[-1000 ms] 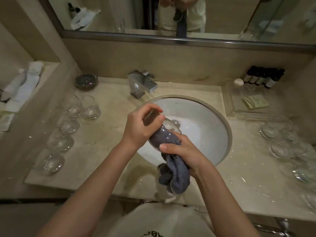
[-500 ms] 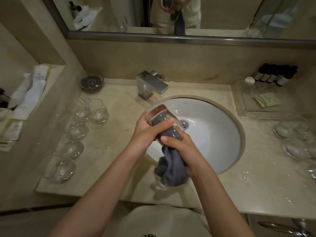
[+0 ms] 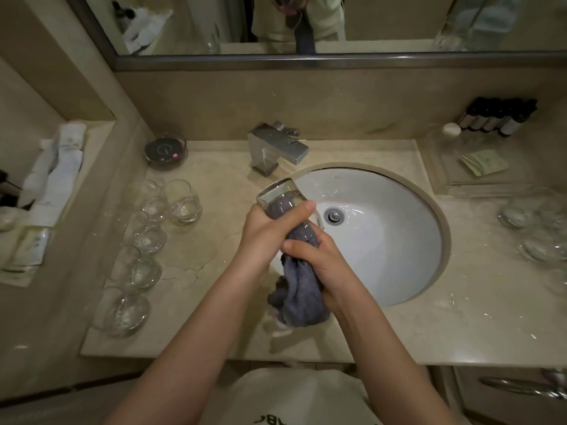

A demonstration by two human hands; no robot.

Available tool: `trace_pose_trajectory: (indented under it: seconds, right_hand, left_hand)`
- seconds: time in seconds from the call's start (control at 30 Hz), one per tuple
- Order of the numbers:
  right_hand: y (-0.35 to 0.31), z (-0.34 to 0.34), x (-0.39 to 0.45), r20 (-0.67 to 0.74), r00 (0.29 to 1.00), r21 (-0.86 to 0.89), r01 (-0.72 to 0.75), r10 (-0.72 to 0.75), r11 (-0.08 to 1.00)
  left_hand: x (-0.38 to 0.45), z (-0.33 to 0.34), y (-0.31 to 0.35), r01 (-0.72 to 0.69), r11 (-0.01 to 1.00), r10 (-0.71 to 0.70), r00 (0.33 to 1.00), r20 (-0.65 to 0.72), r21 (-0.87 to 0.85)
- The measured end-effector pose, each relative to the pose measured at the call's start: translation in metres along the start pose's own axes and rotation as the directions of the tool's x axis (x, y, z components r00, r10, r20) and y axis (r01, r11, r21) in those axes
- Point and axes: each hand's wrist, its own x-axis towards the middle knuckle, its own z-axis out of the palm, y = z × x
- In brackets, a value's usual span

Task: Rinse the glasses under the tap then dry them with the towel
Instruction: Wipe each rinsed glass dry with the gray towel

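Left fingers curling round a clear glass, thumb hidden behind it, left hand gripping it tilted, base pointing up and away. Right fingers pressing together around a grey towel, right hand clutching it just below the glass mouth. Upper end of the towel sitting stuffed inside the glass, showing grey through the wall; lower end hanging bunched below the right hand. Both hands touching each other, hovering over the left edge of the sink.

Relative to the sink: tap standing at its upper left rim, spout reaching toward the bowl, no water visibly running. Drain lying just right of the held glass. Cluster of glasses standing well to the left on the counter. More glasses sitting to the right, blurred. Dark round dish resting at upper left, beyond the tap. Row of dark bottles standing at far upper right against the wall. Mirror hanging above, behind the tap. White rolled towels lying on a ledge far left.
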Motion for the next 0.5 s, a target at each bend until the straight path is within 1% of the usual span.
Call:
trace_pose_trajectory:
  seconds: [0.1,0.13,0.2,0.33,0.37,0.43,0.5]
  right_hand:
    - [0.006,0.000,-0.003,-0.017,0.997,0.249,-0.075,0.081,0.966]
    - [0.009,0.000,-0.004,-0.023,0.995,0.295,-0.086,0.097,0.952]
    - [0.015,0.000,-0.006,-0.031,0.993,0.312,-0.095,0.110,0.945]
    - [0.017,0.001,-0.007,-0.024,0.997,0.253,-0.062,0.070,0.965]
    - [0.017,0.001,-0.007,-0.017,0.998,0.215,-0.058,0.063,0.975]
    - [0.016,0.003,-0.009,0.011,0.999,0.132,-0.050,0.049,0.990]
    - [0.017,0.004,-0.009,0.029,0.998,0.134,-0.051,0.047,0.990]
  left_hand:
    - [0.004,-0.017,-0.011,0.101,0.977,-0.057,0.973,0.222,-0.190]
    - [0.006,-0.022,-0.013,0.129,0.970,-0.068,0.958,0.280,-0.206]
    - [0.007,-0.028,-0.016,0.136,0.979,-0.081,0.945,0.318,-0.154]
    - [0.004,-0.035,-0.005,0.146,0.989,-0.151,0.942,0.301,0.037]
    - [0.003,-0.034,0.000,0.154,0.987,-0.159,0.946,0.283,0.039]
    - [0.001,-0.029,0.003,0.166,0.985,-0.150,0.961,0.231,-0.050]
    - [-0.003,-0.023,0.001,0.107,0.985,-0.084,0.982,0.171,-0.135]
